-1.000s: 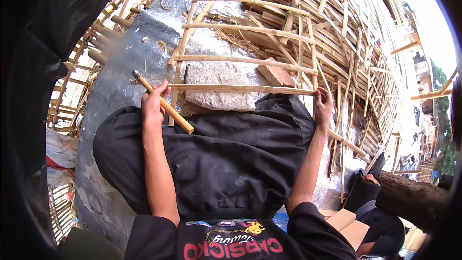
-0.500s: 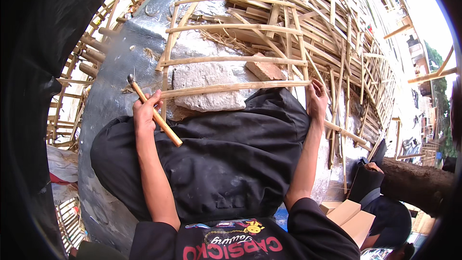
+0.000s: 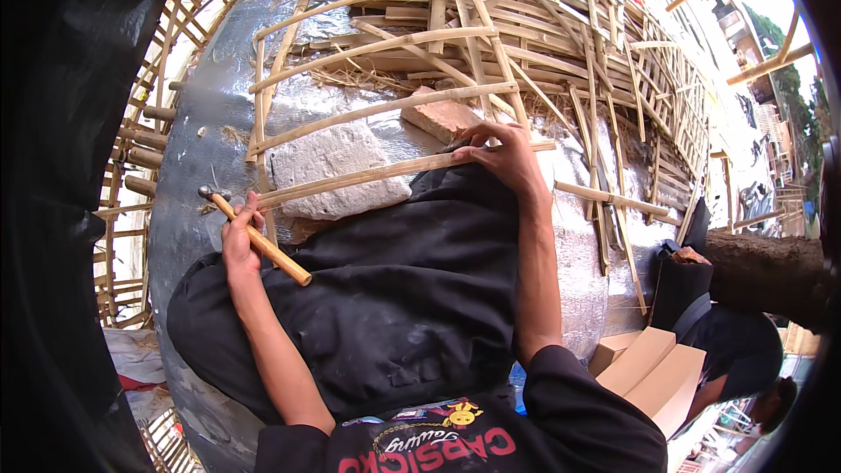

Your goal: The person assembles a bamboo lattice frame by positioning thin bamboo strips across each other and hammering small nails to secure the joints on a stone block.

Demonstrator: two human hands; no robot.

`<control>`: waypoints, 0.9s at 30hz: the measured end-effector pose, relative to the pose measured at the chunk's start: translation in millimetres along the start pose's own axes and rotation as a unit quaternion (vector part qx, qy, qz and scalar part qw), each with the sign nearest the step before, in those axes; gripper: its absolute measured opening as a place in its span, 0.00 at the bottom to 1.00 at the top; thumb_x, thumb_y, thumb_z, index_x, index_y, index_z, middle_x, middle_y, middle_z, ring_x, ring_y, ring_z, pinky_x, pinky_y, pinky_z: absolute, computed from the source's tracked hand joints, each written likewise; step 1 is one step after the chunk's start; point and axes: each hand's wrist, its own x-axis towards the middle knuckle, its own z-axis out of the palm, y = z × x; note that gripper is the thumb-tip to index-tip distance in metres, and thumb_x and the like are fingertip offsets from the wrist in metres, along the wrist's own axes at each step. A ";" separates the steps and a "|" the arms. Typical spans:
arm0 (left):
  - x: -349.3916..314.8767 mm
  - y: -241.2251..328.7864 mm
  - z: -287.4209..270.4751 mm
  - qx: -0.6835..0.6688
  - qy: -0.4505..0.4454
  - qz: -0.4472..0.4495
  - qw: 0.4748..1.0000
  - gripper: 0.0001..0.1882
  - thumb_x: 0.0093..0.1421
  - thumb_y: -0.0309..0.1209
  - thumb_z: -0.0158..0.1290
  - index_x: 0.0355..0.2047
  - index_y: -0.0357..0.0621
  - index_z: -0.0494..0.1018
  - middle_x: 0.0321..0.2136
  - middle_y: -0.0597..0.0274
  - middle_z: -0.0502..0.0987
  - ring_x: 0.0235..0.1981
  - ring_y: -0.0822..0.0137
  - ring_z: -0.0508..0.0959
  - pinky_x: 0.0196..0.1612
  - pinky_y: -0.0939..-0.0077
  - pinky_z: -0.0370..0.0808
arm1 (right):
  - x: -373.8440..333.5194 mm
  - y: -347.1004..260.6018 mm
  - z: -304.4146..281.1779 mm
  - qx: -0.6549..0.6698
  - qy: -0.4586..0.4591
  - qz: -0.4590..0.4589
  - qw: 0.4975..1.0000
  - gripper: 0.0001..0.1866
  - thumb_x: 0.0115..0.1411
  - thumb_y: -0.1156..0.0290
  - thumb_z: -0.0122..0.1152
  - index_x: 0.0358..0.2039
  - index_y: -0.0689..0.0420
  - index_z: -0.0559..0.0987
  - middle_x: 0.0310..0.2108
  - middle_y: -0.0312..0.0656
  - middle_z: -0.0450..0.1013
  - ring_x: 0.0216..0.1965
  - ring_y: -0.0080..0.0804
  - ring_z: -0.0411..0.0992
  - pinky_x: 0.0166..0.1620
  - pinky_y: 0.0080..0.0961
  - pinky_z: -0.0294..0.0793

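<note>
Bamboo frame (image 3: 385, 106) looks pale tan and ladder-like, its slender, smooth rungs seeming bowed between two side rails. It lies beyond the knees, over a rough whitish block (image 3: 331, 154) and, farther right, a reddish brick (image 3: 438, 114). Left hand (image 3: 238, 243) grips a hammer (image 3: 273, 251) beside the near strip (image 3: 355, 175); right fingertips (image 3: 466, 154) close together at that strip, exactly what they pinch unclear.

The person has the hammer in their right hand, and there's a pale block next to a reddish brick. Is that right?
Not quite. The head view shows the hammer in the left hand, not the right hand. The pale block is next to the reddish brick.
</note>
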 end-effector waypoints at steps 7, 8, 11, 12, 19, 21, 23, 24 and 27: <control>-28.1 14.0 30.6 0.013 -0.026 0.041 0.999 0.17 0.60 0.43 0.66 0.36 0.51 0.70 0.43 0.61 0.81 0.40 0.74 0.81 0.33 0.88 0.74 | -21.6 24.2 -37.2 0.002 0.134 0.041 0.990 0.09 0.54 0.71 0.75 0.29 0.61 0.84 0.24 0.35 0.79 0.28 0.16 0.73 0.33 0.17 0.70; -28.9 13.2 31.2 0.041 -0.021 0.044 0.998 0.17 0.60 0.43 0.66 0.37 0.50 0.70 0.43 0.62 0.81 0.39 0.74 0.81 0.33 0.87 0.74 | -22.8 31.0 -51.2 0.061 0.198 0.015 0.978 0.10 0.55 0.68 0.75 0.29 0.61 0.84 0.22 0.34 0.77 0.26 0.16 0.70 0.29 0.19 0.67; -30.9 13.2 31.6 0.121 -0.011 0.060 0.991 0.20 0.60 0.46 0.65 0.41 0.49 0.71 0.41 0.64 0.81 0.39 0.75 0.81 0.33 0.84 0.73 | -26.4 53.7 -104.2 -0.125 0.334 0.075 0.931 0.17 0.59 0.59 0.72 0.43 0.57 0.83 0.35 0.40 0.78 0.39 0.27 0.74 0.40 0.27 0.73; -31.0 13.9 32.3 0.126 -0.010 0.058 0.990 0.20 0.60 0.46 0.65 0.41 0.49 0.71 0.40 0.64 0.81 0.39 0.75 0.81 0.33 0.84 0.73 | -28.4 49.0 -117.0 -0.345 0.380 0.055 0.856 0.21 0.61 0.56 0.70 0.48 0.55 0.82 0.41 0.44 0.77 0.45 0.33 0.75 0.44 0.33 0.75; -25.0 8.3 27.6 0.133 0.003 0.058 0.989 0.17 0.61 0.46 0.65 0.35 0.51 0.72 0.37 0.66 0.81 0.35 0.76 0.80 0.34 0.82 0.71 | -15.7 110.8 -104.2 -0.037 0.184 0.205 0.960 0.21 0.61 0.66 0.67 0.54 0.56 0.78 0.50 0.52 0.77 0.48 0.40 0.76 0.47 0.36 0.76; -27.4 9.7 31.3 0.146 -0.001 0.069 0.987 0.17 0.61 0.47 0.64 0.31 0.51 0.73 0.37 0.66 0.81 0.35 0.76 0.80 0.35 0.79 0.71 | -6.8 134.0 -71.0 -0.066 0.140 0.164 0.974 0.22 0.61 0.68 0.67 0.56 0.56 0.77 0.52 0.51 0.77 0.49 0.41 0.77 0.47 0.36 0.78; -29.0 10.3 30.2 0.151 0.003 0.077 0.986 0.18 0.60 0.48 0.64 0.30 0.50 0.73 0.36 0.66 0.82 0.35 0.76 0.80 0.36 0.78 0.71 | 3.0 141.5 -47.7 -0.092 0.145 0.104 0.980 0.25 0.62 0.67 0.66 0.59 0.57 0.75 0.53 0.48 0.77 0.51 0.39 0.76 0.53 0.32 0.76; -26.9 9.5 32.6 0.153 0.007 0.078 0.985 0.17 0.61 0.48 0.64 0.29 0.51 0.73 0.36 0.66 0.82 0.34 0.76 0.80 0.36 0.78 0.71 | 8.8 156.3 -41.8 -0.038 0.162 0.063 0.984 0.24 0.61 0.68 0.67 0.58 0.57 0.77 0.49 0.47 0.79 0.49 0.36 0.77 0.51 0.31 0.77; -25.3 8.8 37.6 0.147 -0.002 0.083 0.986 0.17 0.60 0.47 0.65 0.28 0.51 0.73 0.35 0.65 0.82 0.33 0.75 0.80 0.35 0.79 0.71 | 19.4 193.6 -43.8 0.029 0.122 0.139 0.982 0.16 0.62 0.69 0.66 0.49 0.60 0.82 0.31 0.41 0.80 0.30 0.25 0.74 0.36 0.25 0.75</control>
